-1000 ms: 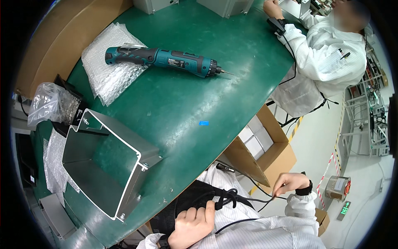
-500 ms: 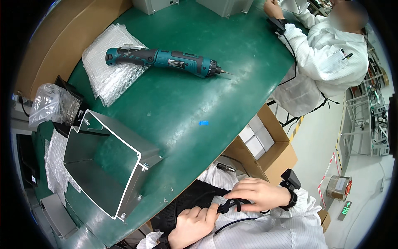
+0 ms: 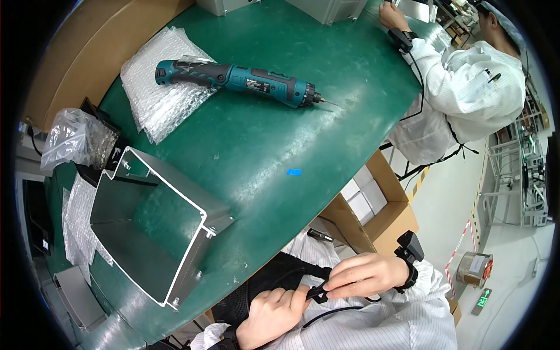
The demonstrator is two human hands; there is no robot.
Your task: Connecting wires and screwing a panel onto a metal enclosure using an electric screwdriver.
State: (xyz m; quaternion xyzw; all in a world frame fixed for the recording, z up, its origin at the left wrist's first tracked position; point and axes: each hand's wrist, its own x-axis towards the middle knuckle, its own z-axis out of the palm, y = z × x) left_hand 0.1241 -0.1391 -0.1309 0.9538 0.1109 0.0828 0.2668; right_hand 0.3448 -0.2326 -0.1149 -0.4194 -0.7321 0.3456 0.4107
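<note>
In front of my body, below the table edge, both hands meet at a black cord point(image 3: 315, 291). My left hand point(image 3: 273, 315) is closed on the cord, its thumb and forefinger pinching. From the right, my right hand point(image 3: 367, 275) pinches the same cord between thumb and fingers. Whether it is a flat strap or a cable bundle at the fingertips is hard to make out. A black mesh bag point(image 3: 265, 287) lies against me just behind the hands. A thin black cable loops below them over my white striped sleeve.
On the green table point(image 3: 256, 157) lie a teal cordless screwdriver point(image 3: 251, 83), bubble wrap point(image 3: 157, 108), a grey metal frame point(image 3: 201, 256) and a clear plastic bag point(image 3: 73, 140). An open carton point(image 3: 396, 224) with white boxes stands right of the table. A co-worker point(image 3: 466, 87) sits at the far right.
My right fingers have closed in, from spread around a loop of the cord to a pinch near my left hand. The view has shifted slightly, and the co-worker's head has turned.
</note>
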